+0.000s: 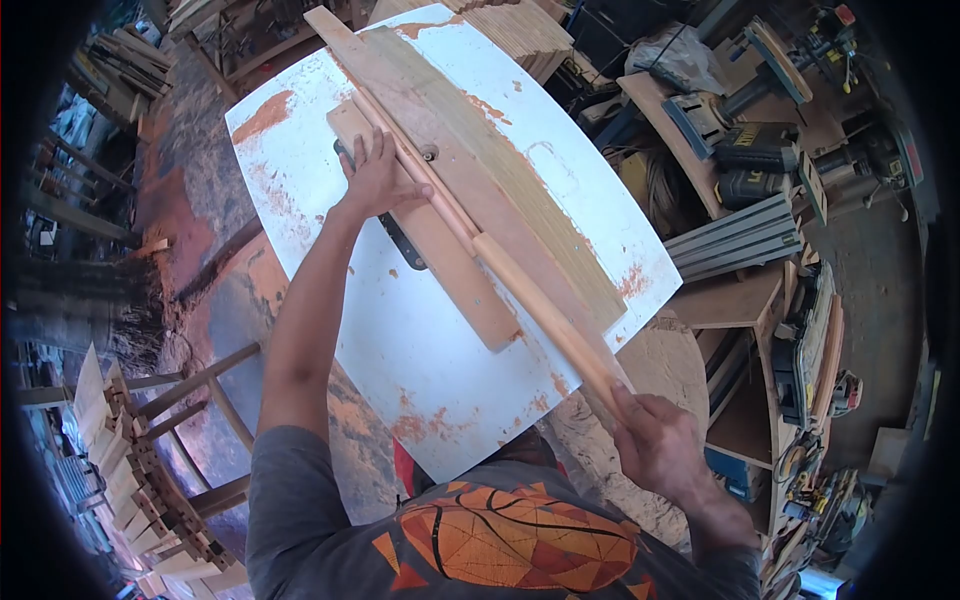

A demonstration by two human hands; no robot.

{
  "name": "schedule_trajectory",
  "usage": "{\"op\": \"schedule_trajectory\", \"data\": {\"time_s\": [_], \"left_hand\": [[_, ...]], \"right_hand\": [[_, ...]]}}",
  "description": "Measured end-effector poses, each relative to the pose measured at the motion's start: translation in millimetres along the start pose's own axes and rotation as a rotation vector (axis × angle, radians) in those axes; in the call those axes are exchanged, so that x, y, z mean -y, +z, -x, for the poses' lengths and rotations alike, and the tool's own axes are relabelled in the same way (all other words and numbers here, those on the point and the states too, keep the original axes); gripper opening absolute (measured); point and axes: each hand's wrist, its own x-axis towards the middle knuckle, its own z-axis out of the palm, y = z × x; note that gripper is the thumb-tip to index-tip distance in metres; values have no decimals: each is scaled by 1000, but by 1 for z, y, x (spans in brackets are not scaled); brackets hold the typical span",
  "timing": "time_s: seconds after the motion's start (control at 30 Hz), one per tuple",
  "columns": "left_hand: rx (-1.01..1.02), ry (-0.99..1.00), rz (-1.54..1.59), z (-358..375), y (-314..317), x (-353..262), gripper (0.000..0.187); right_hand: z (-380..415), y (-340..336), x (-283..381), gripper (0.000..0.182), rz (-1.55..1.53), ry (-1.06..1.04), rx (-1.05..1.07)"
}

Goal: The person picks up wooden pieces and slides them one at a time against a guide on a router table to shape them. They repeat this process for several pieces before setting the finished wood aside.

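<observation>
My right hand (660, 440) is closed round the near end of a long, slim wooden strip (545, 315), which runs diagonally up the white tabletop (400, 330). A second thin wooden strip (440, 205) continues from its far end, apparently touching it. My left hand (375, 180) lies with spread fingers on a flat wooden block (455, 260), its thumb reaching over to the thin strip. Under the block is a dark, slotted piece (405, 245), partly hidden. On the strips' other side lies a wide wooden board (480, 150), with a small round dark fitting (430, 152) beside the strip.
Reddish sawdust (265, 112) is scattered over the tabletop. To the right stand a shelf unit (740, 300), grey slats (735, 235) and a black and yellow tool case (755, 160). Stacked wooden pieces (150, 490) are at lower left, and more boards (510, 35) lie behind the table.
</observation>
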Motion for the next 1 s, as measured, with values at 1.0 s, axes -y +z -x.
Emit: {"op": "schedule_trajectory", "data": {"time_s": [1.0], "left_hand": [[-24,0,48,-53,-22,46,153]], "right_hand": [[-67,-1,26,51,33,-58,-34]]}}
